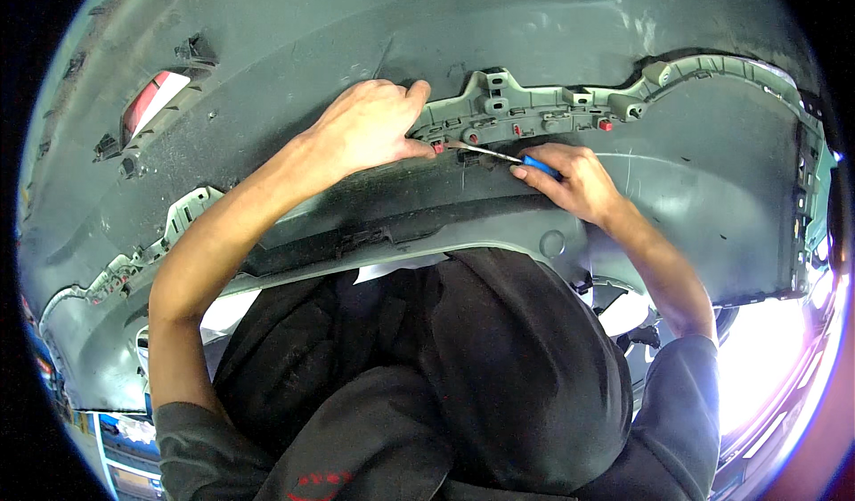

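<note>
A large dark grey car bumper cover (294, 47) spreads out before me, its inner side showing. Along it runs a pale grey-green plastic bracket strip (539, 100) with tabs, slots and several small red clips. My left hand (370, 127) is closed round the strip's left part, thumb below it beside a red clip (437, 147); some of its fingers are hidden. In my right hand (579, 180) is a screwdriver (541, 167) with a blue handle. Its metal shaft points left, and the tip is at the strip's lower edge, just right of that clip.
A red and white reflector (156, 102) sits in the cover at the upper left. A similar bracket strip (120, 274) runs along the lower left. My knees in dark trousers (525, 358) are against the near edge. Bright light glares at the lower right.
</note>
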`<state>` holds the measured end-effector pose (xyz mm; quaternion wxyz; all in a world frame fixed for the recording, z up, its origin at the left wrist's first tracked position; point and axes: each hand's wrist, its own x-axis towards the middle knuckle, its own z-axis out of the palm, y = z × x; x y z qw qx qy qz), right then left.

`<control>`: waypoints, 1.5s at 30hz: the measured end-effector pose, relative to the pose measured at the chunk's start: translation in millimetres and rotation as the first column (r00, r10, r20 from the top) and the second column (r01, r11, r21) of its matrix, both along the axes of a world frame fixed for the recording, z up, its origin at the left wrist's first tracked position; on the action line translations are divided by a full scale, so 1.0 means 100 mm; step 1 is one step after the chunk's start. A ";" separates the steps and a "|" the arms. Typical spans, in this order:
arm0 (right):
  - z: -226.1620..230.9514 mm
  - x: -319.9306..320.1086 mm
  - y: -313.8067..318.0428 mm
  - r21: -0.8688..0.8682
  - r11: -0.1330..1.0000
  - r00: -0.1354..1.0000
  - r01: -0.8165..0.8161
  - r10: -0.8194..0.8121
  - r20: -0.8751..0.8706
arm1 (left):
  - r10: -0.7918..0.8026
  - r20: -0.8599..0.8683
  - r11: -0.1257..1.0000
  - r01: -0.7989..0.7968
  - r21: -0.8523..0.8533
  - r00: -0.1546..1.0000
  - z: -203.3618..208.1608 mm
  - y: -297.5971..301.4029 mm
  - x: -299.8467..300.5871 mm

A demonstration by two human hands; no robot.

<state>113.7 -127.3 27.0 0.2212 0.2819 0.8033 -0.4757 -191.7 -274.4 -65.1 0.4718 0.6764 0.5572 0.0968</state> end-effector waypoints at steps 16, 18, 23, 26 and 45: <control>0.08 -0.10 0.05 0.163 0.965 0.978 -0.204 0.208 -0.003 | -0.036 0.040 0.987 0.042 -0.156 0.999 0.03 0.16 -0.03; 0.08 -0.14 0.12 0.175 0.957 0.971 -0.232 0.237 -0.010 | -0.022 0.029 0.977 0.028 -0.211 0.999 0.19 0.20 -0.03; 0.12 -0.19 0.14 0.157 0.965 0.977 -0.211 0.215 -0.009 | 0.070 -0.045 0.991 -0.075 -0.110 0.997 0.14 0.04 0.10; 0.16 -0.21 0.14 0.160 0.962 0.976 -0.220 0.218 0.030 | 0.014 -0.042 0.970 -0.024 -0.243 0.999 0.21 0.16 0.07; 0.40 -0.52 0.18 0.201 0.930 0.949 -0.306 0.282 0.140 | 0.068 -0.029 0.854 -0.073 -0.516 0.997 0.35 0.36 0.09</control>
